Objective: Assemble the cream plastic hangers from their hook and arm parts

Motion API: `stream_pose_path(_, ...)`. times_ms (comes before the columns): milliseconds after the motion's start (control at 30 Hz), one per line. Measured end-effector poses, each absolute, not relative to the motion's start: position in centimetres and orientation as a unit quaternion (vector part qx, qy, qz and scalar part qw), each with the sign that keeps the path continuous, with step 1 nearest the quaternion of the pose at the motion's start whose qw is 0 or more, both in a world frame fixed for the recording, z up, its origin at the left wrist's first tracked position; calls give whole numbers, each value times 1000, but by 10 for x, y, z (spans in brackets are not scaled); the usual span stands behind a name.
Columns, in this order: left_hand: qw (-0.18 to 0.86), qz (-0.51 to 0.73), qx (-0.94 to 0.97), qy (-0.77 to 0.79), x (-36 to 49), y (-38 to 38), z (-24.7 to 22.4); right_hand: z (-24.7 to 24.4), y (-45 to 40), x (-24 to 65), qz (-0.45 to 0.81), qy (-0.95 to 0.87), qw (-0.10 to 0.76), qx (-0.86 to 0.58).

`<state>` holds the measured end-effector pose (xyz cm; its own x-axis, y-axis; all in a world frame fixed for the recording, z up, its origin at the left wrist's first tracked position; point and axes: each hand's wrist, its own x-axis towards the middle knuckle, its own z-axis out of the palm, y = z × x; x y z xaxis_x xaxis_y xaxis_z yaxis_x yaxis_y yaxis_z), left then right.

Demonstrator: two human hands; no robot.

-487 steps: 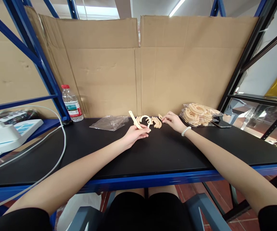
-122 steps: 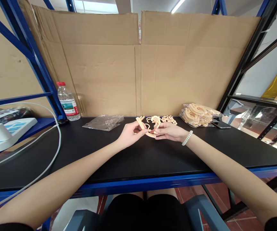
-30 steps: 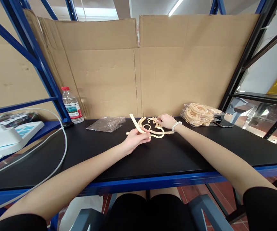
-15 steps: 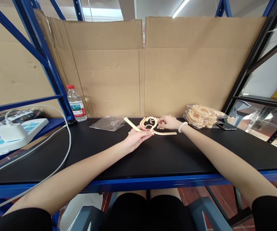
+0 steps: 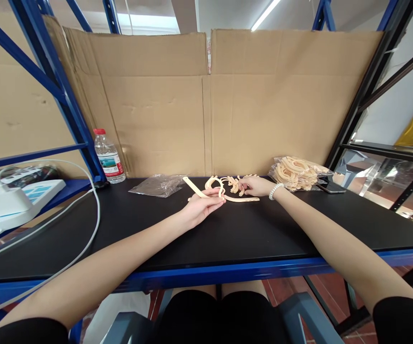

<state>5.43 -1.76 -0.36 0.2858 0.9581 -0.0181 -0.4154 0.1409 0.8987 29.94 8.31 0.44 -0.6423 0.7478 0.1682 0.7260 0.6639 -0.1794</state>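
My left hand is closed around pale wooden pieces; a flat strip sticks out to its upper left and a curved piece rises past its fingertips. Just right of it, a long thin curved strip lies on the black tabletop. Small curly wooden pieces lie behind, between the hands. My right hand, with a beaded bracelet on its wrist, has its fingers bent down at these small pieces; whatever is between its fingertips is too small to make out.
A clear plastic bag lies left of the hands. At the right are a bag of wooden pieces and a phone. A water bottle, power strip and white cable are at the left. Cardboard stands behind.
My right hand has shifted slightly away from my left hand, showing more small pieces between them. My left hand still holds its pieces. The whole view has shifted a little.
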Motion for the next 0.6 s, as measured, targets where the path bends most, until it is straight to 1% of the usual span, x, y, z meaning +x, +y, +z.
stream_pose_path(133, 682, 498, 428, 321, 54, -18, -3, 1, 87, 300, 67, -916, 116, -377)
stream_pose_path(300, 679, 499, 423, 334, 54, -17, -2, -5, 90, 300, 85, -913, 133, -375)
stream_pose_path(467, 678, 508, 413, 335, 54, -17, -2, -5, 86, 293, 64, -897, 186, -394)
stream_pose_path(533, 677, 512, 410, 333, 55, -18, -1, 0, 83, 292, 44, -883, 222, -411)
stream_pose_path(600, 676, 513, 410, 333, 55, -18, 0, 8, 80, 294, 35, -866, 235, -440)
